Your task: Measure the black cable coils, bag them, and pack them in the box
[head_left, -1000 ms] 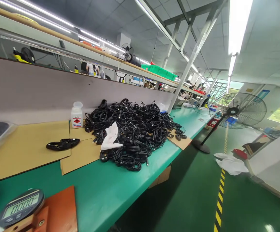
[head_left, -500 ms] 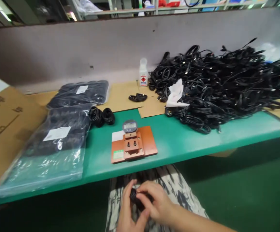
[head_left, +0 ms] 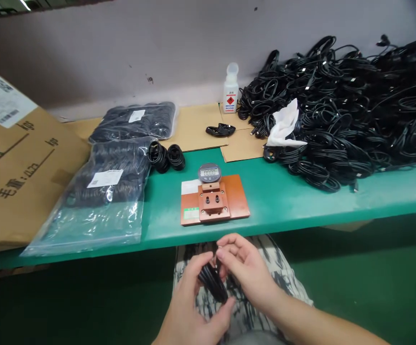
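Shifted upward, the right hand (head_left: 245, 269) was pinched on an apparent cable end (head_left: 218, 261); at the digital gauge's (head_left: 209, 173) six o'clock, the black cable coil (head_left: 212, 283) was clamped in the left hand's (head_left: 189, 299) grip. At nine, finished coils (head_left: 130, 191) were bagged; at two, a cable heap (head_left: 337, 124) was left.

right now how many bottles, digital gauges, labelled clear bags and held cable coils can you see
Bottle: 1
Digital gauge: 1
Labelled clear bags: 2
Held cable coil: 1
Total: 5
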A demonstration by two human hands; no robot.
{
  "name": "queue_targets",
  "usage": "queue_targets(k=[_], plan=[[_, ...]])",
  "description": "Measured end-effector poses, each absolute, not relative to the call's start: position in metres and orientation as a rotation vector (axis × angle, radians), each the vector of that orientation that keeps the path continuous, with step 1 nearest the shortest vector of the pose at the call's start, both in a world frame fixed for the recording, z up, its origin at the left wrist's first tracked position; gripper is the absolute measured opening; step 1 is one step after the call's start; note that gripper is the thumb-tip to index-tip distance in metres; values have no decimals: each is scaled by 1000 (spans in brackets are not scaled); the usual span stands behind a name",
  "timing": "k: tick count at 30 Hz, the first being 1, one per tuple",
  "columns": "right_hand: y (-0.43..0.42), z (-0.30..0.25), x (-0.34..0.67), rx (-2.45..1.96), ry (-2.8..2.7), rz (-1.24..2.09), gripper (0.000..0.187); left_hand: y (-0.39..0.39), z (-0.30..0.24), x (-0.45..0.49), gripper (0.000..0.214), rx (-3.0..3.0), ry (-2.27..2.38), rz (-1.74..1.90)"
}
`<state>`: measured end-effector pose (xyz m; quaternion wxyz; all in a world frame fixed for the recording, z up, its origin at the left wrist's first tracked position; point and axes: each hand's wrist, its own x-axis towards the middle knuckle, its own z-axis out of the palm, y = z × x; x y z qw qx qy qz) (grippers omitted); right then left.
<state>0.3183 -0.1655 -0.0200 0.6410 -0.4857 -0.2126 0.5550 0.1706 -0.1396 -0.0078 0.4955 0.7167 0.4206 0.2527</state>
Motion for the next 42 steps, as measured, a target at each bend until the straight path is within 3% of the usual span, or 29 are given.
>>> queue_targets(k=[3, 6, 12, 17, 30, 42], plan=[[-169, -12, 318, -1141, -620, 1088, 22, -142, -5, 166, 59, 1766, 1019, 661], [-169, -5, 328, -1176, -1138, 689, 7, -139, -1, 165, 64, 1777, 1019, 692], [-148, -1, 368, -1043, -1827, 230, 32, -113, 14, 170, 66, 1784, 897, 712], [-129, -9, 388, -1068, -1955, 8, 35, -94, 20, 187, 62, 1783, 870, 726], [-126, -21, 382, -1175, -1770, -49, 47, -84, 20, 204, 65, 1798, 758, 763], [-125, -21, 379, -1198, -1741, -58, 45, -80, 20, 204, 69, 1815, 786, 705]])
